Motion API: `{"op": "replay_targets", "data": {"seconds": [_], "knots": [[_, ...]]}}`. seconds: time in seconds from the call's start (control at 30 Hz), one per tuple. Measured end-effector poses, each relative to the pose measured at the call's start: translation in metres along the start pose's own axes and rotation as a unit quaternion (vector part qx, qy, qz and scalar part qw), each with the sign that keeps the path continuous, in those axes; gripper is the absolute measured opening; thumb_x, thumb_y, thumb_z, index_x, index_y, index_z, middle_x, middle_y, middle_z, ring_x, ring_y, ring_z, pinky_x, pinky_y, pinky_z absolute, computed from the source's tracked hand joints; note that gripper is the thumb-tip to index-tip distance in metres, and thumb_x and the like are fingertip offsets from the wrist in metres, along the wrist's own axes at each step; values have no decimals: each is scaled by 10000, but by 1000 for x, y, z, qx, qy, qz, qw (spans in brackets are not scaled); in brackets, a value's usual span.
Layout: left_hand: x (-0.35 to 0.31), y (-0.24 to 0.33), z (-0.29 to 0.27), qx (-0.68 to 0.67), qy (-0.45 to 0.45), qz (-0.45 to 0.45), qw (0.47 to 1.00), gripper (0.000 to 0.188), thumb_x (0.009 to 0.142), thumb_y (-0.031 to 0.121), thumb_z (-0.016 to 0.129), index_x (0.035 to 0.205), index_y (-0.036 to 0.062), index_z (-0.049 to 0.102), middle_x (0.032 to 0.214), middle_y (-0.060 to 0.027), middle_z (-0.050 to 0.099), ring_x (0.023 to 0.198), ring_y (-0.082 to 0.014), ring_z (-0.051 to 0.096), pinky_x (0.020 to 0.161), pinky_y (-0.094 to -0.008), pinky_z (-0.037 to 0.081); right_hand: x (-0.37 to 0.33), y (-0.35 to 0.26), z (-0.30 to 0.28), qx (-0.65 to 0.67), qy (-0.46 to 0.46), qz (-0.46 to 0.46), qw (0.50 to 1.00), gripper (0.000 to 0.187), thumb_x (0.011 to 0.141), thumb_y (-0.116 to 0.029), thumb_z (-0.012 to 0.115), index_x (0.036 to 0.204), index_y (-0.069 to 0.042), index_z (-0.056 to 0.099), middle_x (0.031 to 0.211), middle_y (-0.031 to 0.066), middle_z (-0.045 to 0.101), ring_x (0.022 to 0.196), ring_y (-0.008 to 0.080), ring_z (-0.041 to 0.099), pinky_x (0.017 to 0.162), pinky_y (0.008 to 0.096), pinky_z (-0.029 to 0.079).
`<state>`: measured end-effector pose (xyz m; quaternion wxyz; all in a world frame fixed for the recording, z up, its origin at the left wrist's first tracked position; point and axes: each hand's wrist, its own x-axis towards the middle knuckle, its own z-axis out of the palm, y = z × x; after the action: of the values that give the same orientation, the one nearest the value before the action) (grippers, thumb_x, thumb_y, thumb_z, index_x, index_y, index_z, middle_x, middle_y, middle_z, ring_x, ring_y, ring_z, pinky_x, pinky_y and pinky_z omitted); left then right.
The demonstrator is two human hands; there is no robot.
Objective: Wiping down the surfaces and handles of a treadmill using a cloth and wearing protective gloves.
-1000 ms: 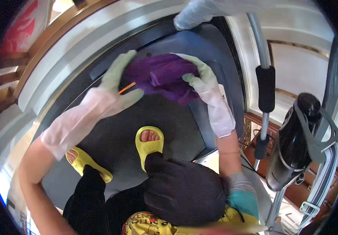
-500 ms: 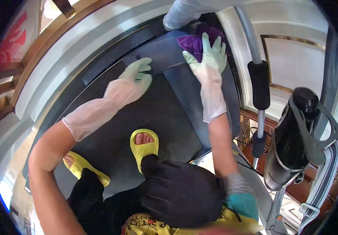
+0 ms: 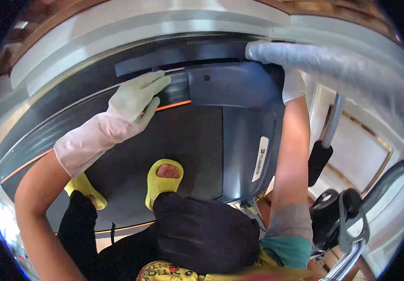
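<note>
My left hand (image 3: 137, 97) is in a long pale white-green rubber glove. Its fingers are outstretched with nothing in them, over the side rail of a treadmill, close to the dark motor cover (image 3: 235, 84); whether they touch the rail I cannot tell. The right arm reaches past the cover's far right corner. Only the glove at the wrist of my right hand (image 3: 293, 85) shows; the fingers are out of sight behind a plastic-wrapped post (image 3: 314, 57). A purple cloth, seen under that hand earlier, is not visible now.
My feet, in yellow slides (image 3: 163, 180), stand on the black treadmill belt (image 3: 190, 150). Beyond the machine runs a white moulded wall base (image 3: 164, 23). On the right are a metal post with a black foam grip (image 3: 320, 161) and a black bottle (image 3: 326, 220) in a grey holder.
The view has swung round. My right hand has moved with the arm farther out, behind the wrapped post, and the purple cloth has gone from sight. My left hand now lies over the side rail.
</note>
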<state>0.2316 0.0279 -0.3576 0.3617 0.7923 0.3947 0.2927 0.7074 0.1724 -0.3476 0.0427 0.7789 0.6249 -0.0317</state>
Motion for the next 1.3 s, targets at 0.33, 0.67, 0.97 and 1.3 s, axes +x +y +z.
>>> {"op": "replay_targets", "data": {"seconds": [0.33,0.67,0.97,1.3], "knots": [[32,-14,40,85,103,-87,987,319,903,71,646,1213,-3,632,1137,-215,684,1019,-400,648,924,-493,495,28,-35,18,21,-147,-95,984,401,821,-248,738,1201,-124,713,1125,185,703,1066,362,669,903,462,535],[30,-14,39,101,60,-113,987,258,924,96,621,1159,-4,660,1102,-207,701,1024,-401,662,981,-501,498,22,-24,7,73,-100,-94,988,386,814,-205,726,1193,-131,716,1090,171,709,1040,359,669,900,462,533],[28,-12,48,86,95,-68,989,242,932,114,617,1147,15,668,1062,-181,712,943,-388,662,913,-478,514,-56,-2,-34,-69,183,-21,980,378,808,-167,715,1185,-137,718,1059,158,714,1016,357,670,897,462,532],[21,-15,45,50,123,-112,985,340,994,178,524,1279,25,627,1191,-212,679,1079,-406,631,978,-472,479,-220,-221,-34,-34,-74,-103,991,479,789,-48,639,1246,-181,679,1269,163,630,1179,396,580,935,472,504]]}}
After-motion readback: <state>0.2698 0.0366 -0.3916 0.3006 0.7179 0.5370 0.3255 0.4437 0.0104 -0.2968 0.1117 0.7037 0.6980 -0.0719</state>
